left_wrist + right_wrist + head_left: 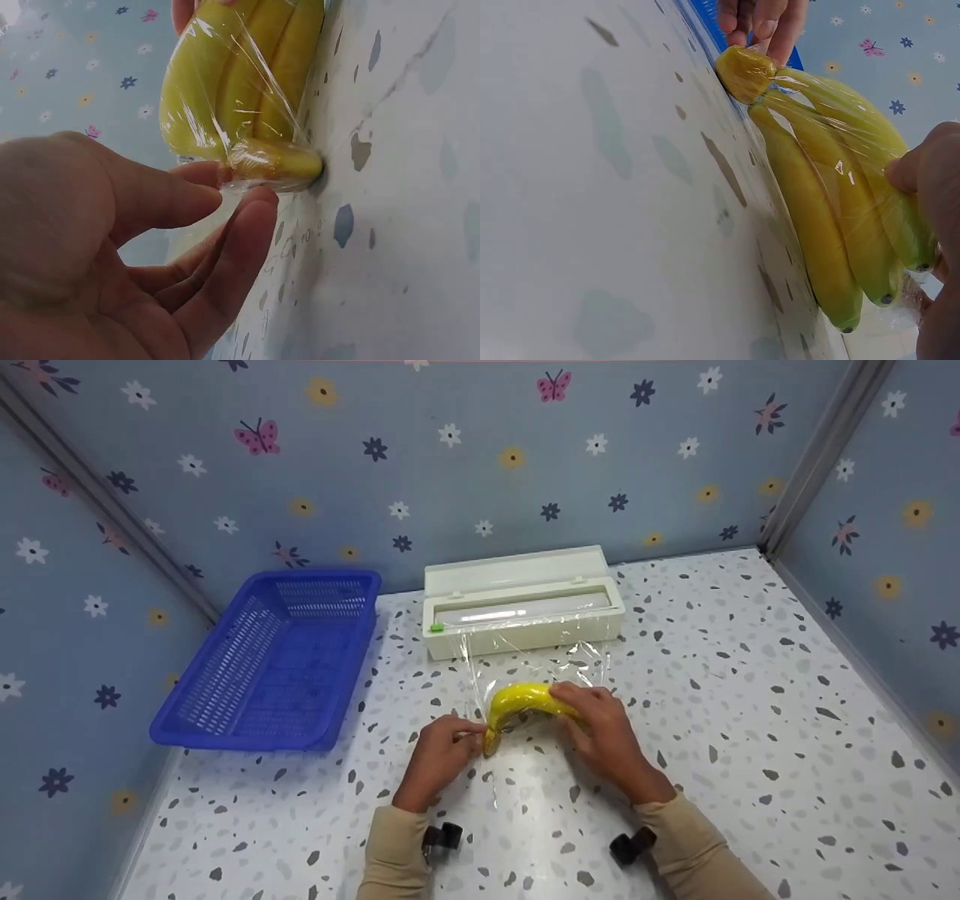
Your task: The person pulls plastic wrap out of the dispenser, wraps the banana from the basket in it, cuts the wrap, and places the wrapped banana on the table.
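Speckled tabletop (750,675), banana bunch (525,699) lying in cling film (540,656) just before the white dispenser (521,600).
Left hand (442,754) pinches film at the stem end; right hand (604,727) curls over the bunch's tips.

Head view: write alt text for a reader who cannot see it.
Two hands hold a bunch of bananas on a speckled table, over cling film pulled from a white dispenser box. The left hand pinches film at the stem end; the right hand grips the other end. A blue basket sits at left.
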A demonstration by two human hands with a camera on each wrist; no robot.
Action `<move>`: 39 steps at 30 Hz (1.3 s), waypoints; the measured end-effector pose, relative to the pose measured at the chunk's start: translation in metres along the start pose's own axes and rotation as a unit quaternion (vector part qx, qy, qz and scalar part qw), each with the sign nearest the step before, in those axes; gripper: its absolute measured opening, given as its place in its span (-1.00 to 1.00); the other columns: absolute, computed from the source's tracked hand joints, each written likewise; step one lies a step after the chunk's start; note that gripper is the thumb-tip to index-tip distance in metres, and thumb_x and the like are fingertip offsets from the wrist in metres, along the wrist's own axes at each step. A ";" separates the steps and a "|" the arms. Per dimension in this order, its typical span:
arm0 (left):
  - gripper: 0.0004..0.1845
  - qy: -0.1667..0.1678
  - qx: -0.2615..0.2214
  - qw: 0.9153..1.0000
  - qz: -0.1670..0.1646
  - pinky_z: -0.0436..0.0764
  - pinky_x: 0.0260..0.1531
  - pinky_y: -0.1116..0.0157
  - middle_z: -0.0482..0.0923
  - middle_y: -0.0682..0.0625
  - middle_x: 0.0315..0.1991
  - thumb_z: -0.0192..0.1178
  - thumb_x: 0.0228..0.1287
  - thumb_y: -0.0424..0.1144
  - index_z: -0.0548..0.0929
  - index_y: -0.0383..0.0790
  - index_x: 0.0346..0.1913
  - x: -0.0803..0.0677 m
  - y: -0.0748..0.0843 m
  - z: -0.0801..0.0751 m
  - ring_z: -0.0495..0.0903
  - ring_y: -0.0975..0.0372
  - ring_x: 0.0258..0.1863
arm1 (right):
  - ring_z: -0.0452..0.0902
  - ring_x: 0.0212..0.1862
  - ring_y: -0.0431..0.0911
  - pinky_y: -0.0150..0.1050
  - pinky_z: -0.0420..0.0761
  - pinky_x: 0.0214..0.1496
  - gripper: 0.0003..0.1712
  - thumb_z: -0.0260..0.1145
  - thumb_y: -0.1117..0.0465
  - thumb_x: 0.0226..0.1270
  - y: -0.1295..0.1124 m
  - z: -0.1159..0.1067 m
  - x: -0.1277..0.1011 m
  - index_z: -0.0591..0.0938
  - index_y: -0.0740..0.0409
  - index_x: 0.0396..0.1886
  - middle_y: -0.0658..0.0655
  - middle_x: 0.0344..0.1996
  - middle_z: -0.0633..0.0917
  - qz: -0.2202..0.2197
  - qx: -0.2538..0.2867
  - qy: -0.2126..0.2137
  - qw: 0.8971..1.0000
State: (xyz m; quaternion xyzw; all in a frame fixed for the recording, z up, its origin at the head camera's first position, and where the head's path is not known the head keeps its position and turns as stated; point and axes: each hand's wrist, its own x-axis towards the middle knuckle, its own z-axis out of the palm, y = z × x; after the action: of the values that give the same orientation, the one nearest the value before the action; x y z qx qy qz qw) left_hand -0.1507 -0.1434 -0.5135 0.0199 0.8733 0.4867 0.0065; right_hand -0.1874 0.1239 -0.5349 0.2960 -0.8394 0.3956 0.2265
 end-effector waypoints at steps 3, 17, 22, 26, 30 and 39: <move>-0.80 0.001 -0.009 1.000 -0.009 0.63 -0.10 0.11 0.70 -0.02 -0.13 0.28 0.25 -0.45 0.81 -0.11 -0.18 0.003 -0.003 0.002 0.65 0.11 -0.13 | 0.53 0.04 0.04 0.00 0.46 0.08 -0.44 0.45 0.39 0.23 0.000 0.000 -0.001 0.62 0.04 0.24 0.06 0.21 0.63 0.003 -0.001 0.000 1.000; -0.93 0.019 -0.026 0.999 0.006 0.61 -0.23 0.21 0.67 0.06 -0.35 0.37 0.23 -0.39 0.73 -0.16 -0.28 0.011 -0.011 0.004 0.60 0.21 -0.31 | 0.51 0.12 0.09 0.09 0.43 0.14 -0.43 0.41 0.31 0.30 -0.001 -0.004 0.001 0.57 0.08 0.32 0.08 0.27 0.59 0.008 -0.001 -0.021 1.000; -0.90 0.019 -0.014 0.999 0.023 0.62 -0.23 0.23 0.66 0.08 -0.36 0.36 0.21 -0.40 0.72 -0.16 -0.25 0.011 -0.013 0.004 0.60 0.22 -0.32 | 0.51 0.12 0.07 0.09 0.43 0.14 -0.50 0.31 0.28 0.41 -0.002 -0.007 0.003 0.56 0.11 0.33 0.11 0.27 0.59 0.015 0.004 -0.035 0.999; -0.84 0.009 -0.023 0.999 0.021 0.62 -0.21 0.21 0.65 0.07 -0.34 0.35 0.17 -0.39 0.67 -0.18 -0.18 0.013 -0.014 0.003 0.62 0.22 -0.31 | 0.52 0.10 0.04 0.06 0.45 0.13 -0.52 0.28 0.29 0.43 -0.003 -0.011 0.004 0.56 0.10 0.33 0.08 0.25 0.61 0.029 0.010 -0.032 0.999; -0.77 0.002 -0.033 0.999 0.007 0.62 -0.24 0.19 0.67 0.07 -0.33 0.36 0.23 -0.27 0.64 -0.19 -0.07 0.015 -0.014 0.001 0.64 0.21 -0.32 | 0.53 0.07 -0.02 0.02 0.47 0.11 -0.53 0.30 0.30 0.41 -0.004 -0.014 0.006 0.58 0.08 0.31 0.01 0.21 0.64 0.052 0.016 -0.028 0.998; -0.81 0.070 -0.095 0.991 -0.065 0.65 -0.35 0.22 0.65 -0.04 -0.30 0.21 0.45 -0.15 0.66 -0.22 -0.10 0.031 -0.015 -0.009 0.68 0.13 -0.34 | 0.61 -0.08 0.04 0.02 0.50 -0.02 -0.58 0.36 0.39 0.29 -0.005 -0.013 0.023 0.68 0.12 0.15 0.05 0.03 0.74 0.009 0.000 0.003 1.000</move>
State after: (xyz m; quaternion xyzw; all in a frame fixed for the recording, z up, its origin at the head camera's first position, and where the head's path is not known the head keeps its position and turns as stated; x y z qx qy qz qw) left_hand -0.1826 -0.1570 -0.5213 -0.0717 0.8209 0.5662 -0.0212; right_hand -0.1984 0.1246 -0.5100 0.2872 -0.8411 0.3989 0.2256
